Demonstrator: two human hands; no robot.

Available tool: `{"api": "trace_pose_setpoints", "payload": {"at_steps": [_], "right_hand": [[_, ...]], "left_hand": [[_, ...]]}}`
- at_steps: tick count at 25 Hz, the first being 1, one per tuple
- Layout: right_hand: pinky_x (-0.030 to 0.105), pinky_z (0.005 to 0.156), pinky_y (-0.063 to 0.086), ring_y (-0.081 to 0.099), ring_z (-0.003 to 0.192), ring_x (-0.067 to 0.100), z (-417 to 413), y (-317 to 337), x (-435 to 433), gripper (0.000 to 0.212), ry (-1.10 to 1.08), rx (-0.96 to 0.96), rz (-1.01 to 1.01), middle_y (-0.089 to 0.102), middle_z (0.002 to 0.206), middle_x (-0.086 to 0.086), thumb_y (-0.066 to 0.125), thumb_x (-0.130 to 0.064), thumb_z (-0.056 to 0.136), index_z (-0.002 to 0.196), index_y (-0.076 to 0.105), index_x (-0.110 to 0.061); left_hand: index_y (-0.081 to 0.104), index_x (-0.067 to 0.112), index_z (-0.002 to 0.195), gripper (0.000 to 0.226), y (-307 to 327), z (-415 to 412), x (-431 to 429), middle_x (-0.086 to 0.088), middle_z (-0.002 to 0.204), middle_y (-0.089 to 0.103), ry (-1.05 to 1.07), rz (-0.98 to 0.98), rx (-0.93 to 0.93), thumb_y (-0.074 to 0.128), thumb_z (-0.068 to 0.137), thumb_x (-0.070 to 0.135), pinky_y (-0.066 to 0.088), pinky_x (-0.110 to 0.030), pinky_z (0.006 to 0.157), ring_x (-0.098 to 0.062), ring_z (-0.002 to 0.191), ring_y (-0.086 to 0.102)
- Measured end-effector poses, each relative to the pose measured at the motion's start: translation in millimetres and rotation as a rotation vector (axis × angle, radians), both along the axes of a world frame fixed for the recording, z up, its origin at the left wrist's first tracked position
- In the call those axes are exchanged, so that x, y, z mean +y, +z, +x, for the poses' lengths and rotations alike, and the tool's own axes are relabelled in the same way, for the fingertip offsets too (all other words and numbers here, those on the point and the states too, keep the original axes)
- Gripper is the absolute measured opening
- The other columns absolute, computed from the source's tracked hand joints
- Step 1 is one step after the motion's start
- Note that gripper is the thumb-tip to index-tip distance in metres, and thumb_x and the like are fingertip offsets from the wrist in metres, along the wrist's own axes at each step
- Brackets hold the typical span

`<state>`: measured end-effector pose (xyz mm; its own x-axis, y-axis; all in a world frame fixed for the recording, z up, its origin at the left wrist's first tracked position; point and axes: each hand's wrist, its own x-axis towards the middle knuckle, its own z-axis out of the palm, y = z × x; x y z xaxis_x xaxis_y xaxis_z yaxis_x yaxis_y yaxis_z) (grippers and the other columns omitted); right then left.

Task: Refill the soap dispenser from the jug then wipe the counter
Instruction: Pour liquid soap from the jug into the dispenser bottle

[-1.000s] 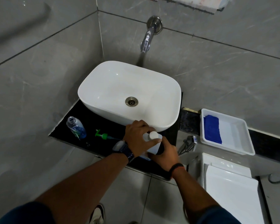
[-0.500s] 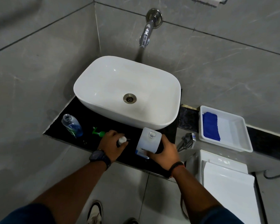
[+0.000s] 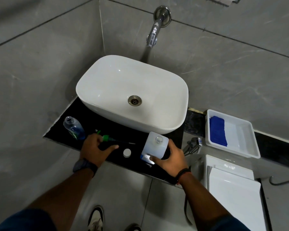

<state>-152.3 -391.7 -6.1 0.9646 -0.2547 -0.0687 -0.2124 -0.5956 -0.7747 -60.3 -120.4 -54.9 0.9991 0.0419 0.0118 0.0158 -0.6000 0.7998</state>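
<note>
On the black counter [image 3: 133, 157] in front of the basin, my right hand [image 3: 169, 155] grips a white translucent jug [image 3: 154, 145] that stands upright with its mouth uncovered. Its white cap [image 3: 127, 153] lies on the counter between my hands. My left hand [image 3: 95, 148] hovers with fingers spread over the green pump head [image 3: 107, 138], which lies on its side with its tube pointing right. The clear soap dispenser bottle [image 3: 73, 127], with a little blue liquid and no pump, stands at the counter's left end. A blue cloth [image 3: 217, 130] lies in a white tray.
A white basin [image 3: 107, 84] fills the back of the counter under a chrome wall tap [image 3: 154, 32]. The white tray [image 3: 240, 140] rests on a ledge to the right, above a white toilet cistern [image 3: 232, 187] and a chrome valve [image 3: 193, 144].
My left hand unscrewed the cap from the jug, set it on the counter and moved left over the green pump. My right hand kept hold of the jug.
</note>
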Motion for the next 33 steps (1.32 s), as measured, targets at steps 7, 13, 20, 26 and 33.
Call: {"api": "trace_pose_setpoints", "payload": {"at_steps": [7,13,20,26,33], "right_hand": [[0.002,0.066,0.043,0.054,0.091,-0.013,2,0,1,0.067,-0.004,0.014,-0.005,0.062,0.100,-0.022,0.083,-0.044,0.058,0.114,0.047,-0.046],[0.006,0.068,0.046,0.058,0.093,-0.008,5,-3,6,0.065,-0.037,-0.023,0.008,0.064,0.100,-0.020,0.082,-0.046,0.055,0.109,0.047,-0.048],[0.023,0.070,0.052,0.060,0.092,0.008,24,51,27,0.052,-0.132,-0.396,0.098,0.061,0.098,-0.008,0.083,-0.045,0.059,0.099,0.052,-0.036],[0.039,0.067,0.057,0.065,0.080,0.011,63,186,35,0.059,-0.298,-0.637,0.108,0.067,0.089,-0.010,0.082,-0.048,0.051,0.098,0.053,-0.029],[0.027,0.056,0.037,0.063,0.072,0.031,56,327,32,0.060,-0.119,-0.648,-0.568,0.068,0.079,0.001,0.073,-0.050,0.052,0.102,0.048,-0.029]], "left_hand": [[0.041,0.025,0.097,0.089,16,39,83,-0.011,0.105,0.050,0.455,0.016,0.021,0.090,0.027,0.050,0.050,-0.050,0.080,-0.032,0.096,0.053],[0.055,0.018,0.115,0.081,16,61,79,-0.011,0.116,0.062,0.238,-0.053,0.095,0.092,0.044,0.032,0.045,-0.042,0.094,-0.031,0.106,0.056],[0.056,0.017,0.112,0.068,72,61,36,-0.009,0.113,0.064,0.236,-0.152,-0.153,0.089,0.053,0.029,0.043,-0.029,0.084,-0.024,0.101,0.058],[0.058,0.015,0.113,0.071,191,69,-19,-0.014,0.109,0.060,0.063,-0.263,-0.422,0.089,0.050,0.027,0.050,-0.039,0.088,-0.029,0.096,0.060],[0.053,0.028,0.114,0.080,300,44,-60,-0.003,0.107,0.060,-0.042,-0.232,-0.487,0.080,0.043,0.053,0.045,-0.026,0.078,-0.020,0.091,0.058]]}}
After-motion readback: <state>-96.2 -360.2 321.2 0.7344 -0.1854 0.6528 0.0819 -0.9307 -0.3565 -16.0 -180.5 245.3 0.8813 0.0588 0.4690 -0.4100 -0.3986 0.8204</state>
